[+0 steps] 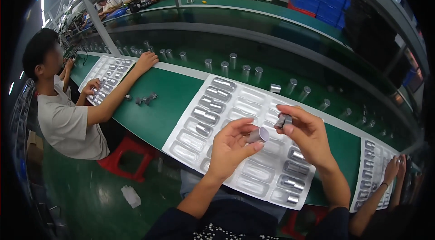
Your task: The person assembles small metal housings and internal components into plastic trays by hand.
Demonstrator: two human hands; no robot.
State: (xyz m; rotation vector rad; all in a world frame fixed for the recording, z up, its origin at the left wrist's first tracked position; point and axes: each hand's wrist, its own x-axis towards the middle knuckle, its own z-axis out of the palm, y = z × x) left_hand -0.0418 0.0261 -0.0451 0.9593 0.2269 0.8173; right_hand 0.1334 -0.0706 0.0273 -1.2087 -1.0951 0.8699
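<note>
Over a clear plastic blister tray (253, 172) lying on the green workbench (158, 104), 2 small metal parts are held up. The left hand (231, 147) is closed around a short metal cylinder (259, 136), gripped between the thumb and the fingertips with its pale round end face turned toward the camera. The right hand (308, 133) is pinched on a smaller grey metal piece (283, 121), held between thumb and forefinger just above and to the right of the cylinder; the 2 parts are close together, but whether they touch cannot be told. Several pockets of the tray below are filled with shiny cylinders, while many others are seen unfilled. Beyond the tray, a row of upright metal cylinders (244, 70) is stood along the dark conveyor belt (272, 54). At the left, a second tray (106, 77) is being handled by a seated person in a white shirt (68, 122), and loose metal pieces (146, 99) are lain between the 2 trays. At the far right, a third tray (371, 172) is touched by another person's hands (394, 170).
</note>
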